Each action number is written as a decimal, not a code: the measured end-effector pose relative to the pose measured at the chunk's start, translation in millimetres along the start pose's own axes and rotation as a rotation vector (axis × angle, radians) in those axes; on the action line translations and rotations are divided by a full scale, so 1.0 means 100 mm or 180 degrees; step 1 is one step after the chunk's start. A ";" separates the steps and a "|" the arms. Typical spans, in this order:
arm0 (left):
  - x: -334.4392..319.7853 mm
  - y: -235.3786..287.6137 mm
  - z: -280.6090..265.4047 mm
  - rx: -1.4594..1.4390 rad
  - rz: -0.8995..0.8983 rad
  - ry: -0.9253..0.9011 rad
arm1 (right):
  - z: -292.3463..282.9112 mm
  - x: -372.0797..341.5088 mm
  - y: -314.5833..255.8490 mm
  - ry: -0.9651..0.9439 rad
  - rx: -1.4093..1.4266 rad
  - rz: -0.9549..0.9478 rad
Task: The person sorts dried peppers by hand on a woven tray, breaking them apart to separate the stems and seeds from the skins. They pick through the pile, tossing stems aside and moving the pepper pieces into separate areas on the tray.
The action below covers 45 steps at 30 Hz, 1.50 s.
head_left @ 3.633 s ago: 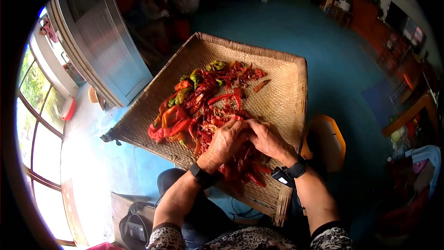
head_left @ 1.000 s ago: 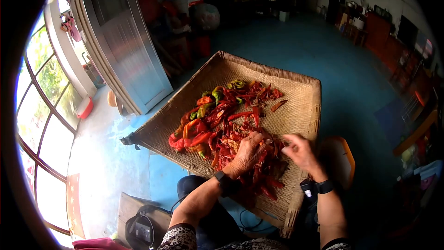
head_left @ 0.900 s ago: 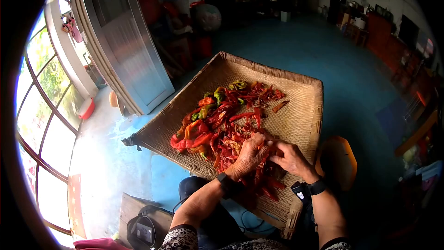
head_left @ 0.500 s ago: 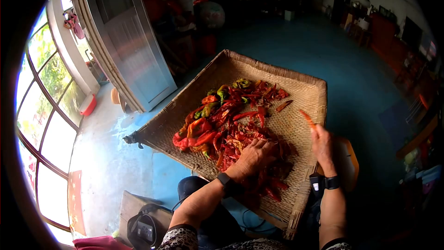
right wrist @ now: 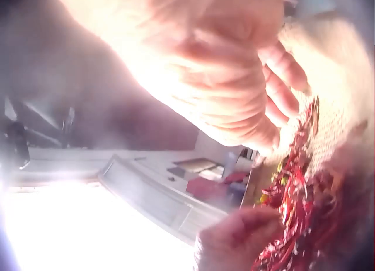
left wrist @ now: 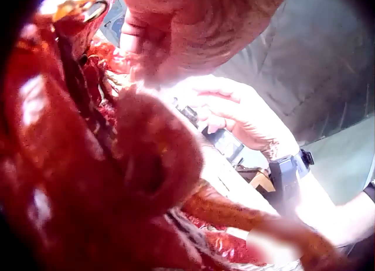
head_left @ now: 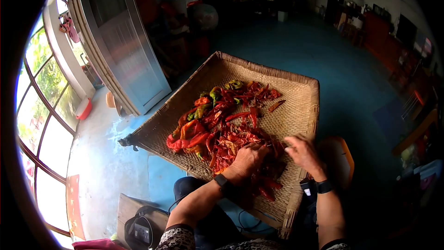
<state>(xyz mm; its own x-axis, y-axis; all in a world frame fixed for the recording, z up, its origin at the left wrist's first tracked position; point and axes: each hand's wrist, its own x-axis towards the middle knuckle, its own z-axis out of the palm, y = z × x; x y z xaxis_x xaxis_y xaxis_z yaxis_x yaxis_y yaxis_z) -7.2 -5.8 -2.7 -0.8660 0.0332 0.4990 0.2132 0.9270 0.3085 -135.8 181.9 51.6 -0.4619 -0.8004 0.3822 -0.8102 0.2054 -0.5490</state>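
Note:
Red peppers, many shrivelled, lie heaped (head_left: 231,146) in a woven tray (head_left: 296,97). The left hand (head_left: 249,159) is low on the heap, its fingers curled down around red peppers; the fingertips are hidden in the head view. In the left wrist view that hand (left wrist: 193,31) is close above glossy red peppers (left wrist: 47,142). Over the tray's right part, the right hand (head_left: 303,153) is raised and blurred, fingers loosely bent and apart, with nothing visible in them. The right wrist view shows this hand (right wrist: 205,66) above the tray, the left hand (right wrist: 240,236) lower down by the peppers.
Green and orange peppers (head_left: 201,111) lie at the heap's left side. An orange-rimmed container (head_left: 347,157) stands right of the tray. A black bag (head_left: 138,231) is at the lower left, beneath a door panel (head_left: 134,65) and windows further up.
The right hand, which held an orange-red pepper piece out by the tray's right edge, has come back leftward without it. The left hand stays at the heap. The head view has shifted slightly.

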 end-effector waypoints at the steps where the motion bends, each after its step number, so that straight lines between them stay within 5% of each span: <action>1: 0.02 0.04 -0.06 -0.0502 -0.0265 0.0074 | 0.09 0.03 -0.13 -0.0321 0.0293 0.0183; 4: 0.07 0.14 -0.24 -0.1073 -0.0223 0.0727 | 0.36 0.12 -0.18 -0.0595 0.0458 -0.0438; 7: 0.05 0.16 -0.36 -0.1500 -0.0265 0.0902 | 0.55 0.19 -0.22 -0.1183 0.0593 -0.0116; 10: 0.04 0.23 -0.42 -0.1957 -0.0593 0.0932 | 0.66 0.18 -0.29 -0.0891 0.1009 -0.0564; 14: 0.05 0.29 -0.48 -0.2122 -0.0423 0.0737 | 0.64 0.13 -0.21 -0.0490 0.0997 -0.0380; 16: 0.12 0.31 -0.54 -0.1837 -0.0127 0.0858 | 0.59 0.17 -0.12 0.0041 0.0803 -0.0694; 18: 0.11 0.13 -0.43 -0.1662 -0.0222 0.0780 | 0.24 0.13 -0.09 -0.0217 0.0895 0.0545; 20: 0.11 0.02 -0.41 -0.0312 -0.0506 0.0339 | -0.03 0.10 0.02 0.0732 0.0975 0.0313; 22: 0.00 -0.13 -0.24 0.0158 -0.0377 0.0390 | -0.22 -0.04 0.61 0.1371 0.0099 0.0521; 24: -0.12 -0.22 -0.10 0.0856 -0.0542 -0.0151 | -0.50 -0.17 0.70 0.1746 -0.0666 0.0811; 26: -0.13 -0.27 -0.03 0.0939 -0.0585 -0.0482 | -0.68 -0.26 0.68 0.1128 -0.1646 0.2053; 28: -0.09 -0.21 -0.09 0.0912 -0.0726 -0.0937 | -0.64 -0.28 0.71 0.0966 -0.1823 0.2248; 30: -0.09 -0.29 -0.03 0.0593 -0.0549 -0.0720 | -0.47 -0.26 0.65 0.1570 -0.1659 0.1067; 32: -0.07 -0.27 -0.02 0.0277 -0.0391 -0.0510 | -0.25 -0.16 0.47 0.1196 0.0009 0.0742; 35: 0.02 -0.08 -0.14 -0.0326 -0.0282 -0.0216 | 0.17 0.02 0.18 0.0420 0.0704 0.0065; 38: 0.07 0.01 -0.16 -0.0993 -0.0367 0.0518 | 0.35 0.12 -0.26 -0.0653 0.0962 0.0218; 41: 0.08 0.15 -0.23 -0.3285 -0.1333 0.1136 | 0.61 0.16 -0.36 -0.0710 0.1029 -0.0067; 44: 0.11 0.13 -0.18 -0.4534 -0.1430 0.1514 | 0.71 0.17 -0.38 -0.0857 0.0876 -0.0046; 45: 0.13 0.11 -0.15 -0.3018 -0.0690 0.1475 | 0.75 0.17 -0.33 -0.1073 0.1047 0.0029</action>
<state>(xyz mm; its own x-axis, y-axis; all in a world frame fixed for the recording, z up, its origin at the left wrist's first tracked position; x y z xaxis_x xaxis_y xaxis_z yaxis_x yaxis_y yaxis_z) -9.0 -1.0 18.9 -0.7144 -0.4265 0.5548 0.5119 0.2221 0.8298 -89.7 118.9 20.6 -0.2813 -0.9489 0.1432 -0.6241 0.0675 -0.7784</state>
